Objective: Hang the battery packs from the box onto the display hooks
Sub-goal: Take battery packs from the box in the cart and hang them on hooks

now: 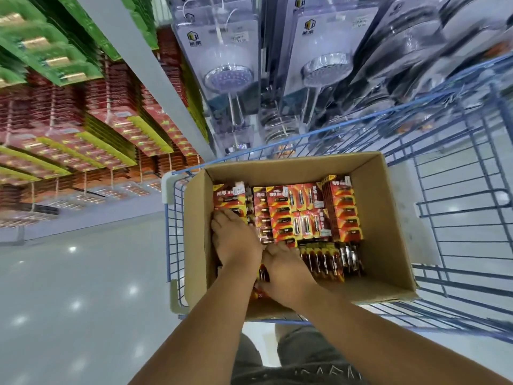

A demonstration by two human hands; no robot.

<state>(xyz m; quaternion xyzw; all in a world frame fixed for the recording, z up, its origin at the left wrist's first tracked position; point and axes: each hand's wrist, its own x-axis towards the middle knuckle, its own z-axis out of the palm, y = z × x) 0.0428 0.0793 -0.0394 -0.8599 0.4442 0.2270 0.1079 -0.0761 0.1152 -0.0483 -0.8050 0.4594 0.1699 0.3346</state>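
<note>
An open cardboard box (388, 218) is seen from above, resting in a blue wire cart (458, 190). The box is filled with red and yellow battery packs (288, 218), stacked flat in rows; a darker row lies at the 5 o'clock side of the stack.

Both hands are lowered into the box at its 7 o'clock corner. The left hand (236, 237) is laid palm down over the packs along the left wall, fingers spread and curled over a pack edge. The right hand (286, 270) is just beside it, touching it, bent over packs near the front wall. Whether either grip is actually closed on a pack cannot be told, as the fingertips are hidden.

Display hooks (111, 118), already crowded with hanging red and green packs, are seen at 10 o'clock, well apart from the box.

The packs are judged to be stiff card with clear plastic blisters: light singly, heavier in a bundle, and slippery face to face. They are best taken by the card edges, with the hanging hole kept free.
</note>
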